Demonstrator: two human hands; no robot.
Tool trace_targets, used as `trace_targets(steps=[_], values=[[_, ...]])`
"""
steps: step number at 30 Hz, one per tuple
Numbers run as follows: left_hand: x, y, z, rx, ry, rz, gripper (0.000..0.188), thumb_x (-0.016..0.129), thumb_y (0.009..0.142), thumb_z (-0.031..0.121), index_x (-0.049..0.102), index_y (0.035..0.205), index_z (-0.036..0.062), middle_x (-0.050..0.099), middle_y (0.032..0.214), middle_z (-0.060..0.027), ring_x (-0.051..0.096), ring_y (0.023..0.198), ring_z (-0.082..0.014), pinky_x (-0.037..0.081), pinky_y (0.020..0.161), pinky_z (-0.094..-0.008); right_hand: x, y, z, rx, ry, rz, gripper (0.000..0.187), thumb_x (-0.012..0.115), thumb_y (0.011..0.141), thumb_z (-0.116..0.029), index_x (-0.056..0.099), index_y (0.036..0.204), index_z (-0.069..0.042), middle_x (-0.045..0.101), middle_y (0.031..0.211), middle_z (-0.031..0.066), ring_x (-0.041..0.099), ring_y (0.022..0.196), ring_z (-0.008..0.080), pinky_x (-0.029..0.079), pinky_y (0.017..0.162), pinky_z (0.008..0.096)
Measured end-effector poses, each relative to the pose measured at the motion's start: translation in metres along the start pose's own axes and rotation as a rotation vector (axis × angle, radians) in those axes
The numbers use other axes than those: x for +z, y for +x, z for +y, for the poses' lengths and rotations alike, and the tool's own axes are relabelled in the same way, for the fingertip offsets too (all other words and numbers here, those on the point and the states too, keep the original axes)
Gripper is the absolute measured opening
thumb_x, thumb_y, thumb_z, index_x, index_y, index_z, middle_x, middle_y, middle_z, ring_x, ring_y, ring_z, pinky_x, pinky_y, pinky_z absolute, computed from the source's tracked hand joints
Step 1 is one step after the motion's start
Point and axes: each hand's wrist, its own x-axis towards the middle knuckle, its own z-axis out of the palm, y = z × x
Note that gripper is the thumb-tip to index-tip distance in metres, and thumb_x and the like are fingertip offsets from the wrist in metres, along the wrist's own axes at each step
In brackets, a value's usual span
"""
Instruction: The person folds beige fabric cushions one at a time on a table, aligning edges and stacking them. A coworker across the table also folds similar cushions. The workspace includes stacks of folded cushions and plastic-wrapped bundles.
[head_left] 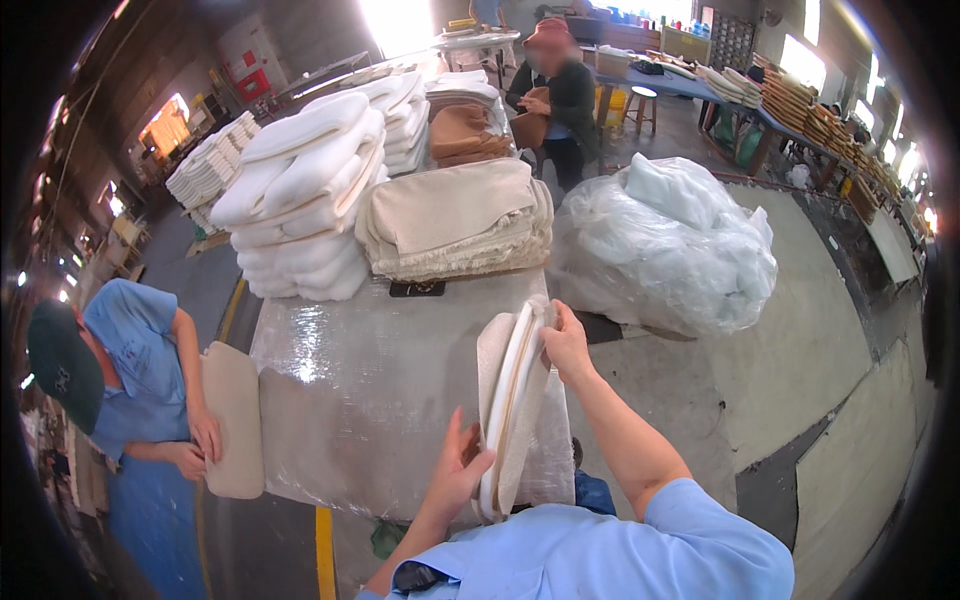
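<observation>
A beige fabric cushion with white padding showing along its open side stands on edge at the right of the plastic-covered table. My right hand grips its far upper end, fingers closed on the fabric. Beside the near lower end is my left hand, thumb and fingers spread apart. Whether its thumb touches the cover cannot be made out. Folded beige covers lie stacked at the table's far side, beyond the cushion.
White padding is piled high at the far left, and brown fabric lies behind the covers. A clear plastic bag of white material bulges at the right. One co-worker holds a beige cushion at left; another person stands beyond.
</observation>
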Motion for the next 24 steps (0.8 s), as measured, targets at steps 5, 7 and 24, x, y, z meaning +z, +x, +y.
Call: trace_targets(steps=[5, 7, 24], values=[[0.016, 0.09, 0.022, 0.215, 0.196, 0.0, 0.092, 0.068, 0.1, 0.007, 0.012, 0.173, 0.0056, 0.036, 0.171, -0.0217, 0.041, 0.155, -0.0308, 0.031, 0.128, -0.0414, -0.003, 0.01, 0.002, 0.03, -0.118, 0.071, 0.028, 0.064, 0.1, -0.019, 0.076, 0.12, -0.003, 0.079, 0.1, 0.0118, 0.071, 0.092, 0.0178, 0.054, 0.086, 0.0363], [0.021, 0.14, 0.03, 0.346, 0.458, 0.027, 0.087, 0.069, 0.099, 0.008, 0.021, 0.171, 0.0034, 0.037, 0.17, -0.0221, 0.043, 0.154, -0.0321, 0.032, 0.127, -0.0415, 0.0, 0.009, 0.0, 0.001, -0.157, 0.085, 0.028, 0.064, 0.101, -0.021, 0.077, 0.117, -0.002, 0.079, 0.097, 0.0145, 0.072, 0.089, 0.0196, 0.054, 0.084, 0.0376], [0.021, 0.286, 0.019, 0.308, 0.429, 0.21, 0.027, 0.065, 0.098, 0.004, 0.078, 0.122, 0.0033, 0.081, 0.113, -0.0114, 0.075, 0.103, -0.0183, 0.056, 0.093, -0.0319, -0.003, 0.025, -0.033, -0.098, -0.404, -0.033, 0.036, 0.074, 0.09, -0.02, 0.073, 0.123, -0.006, 0.076, 0.096, 0.0172, 0.075, 0.086, 0.0273, 0.058, 0.082, 0.041]])
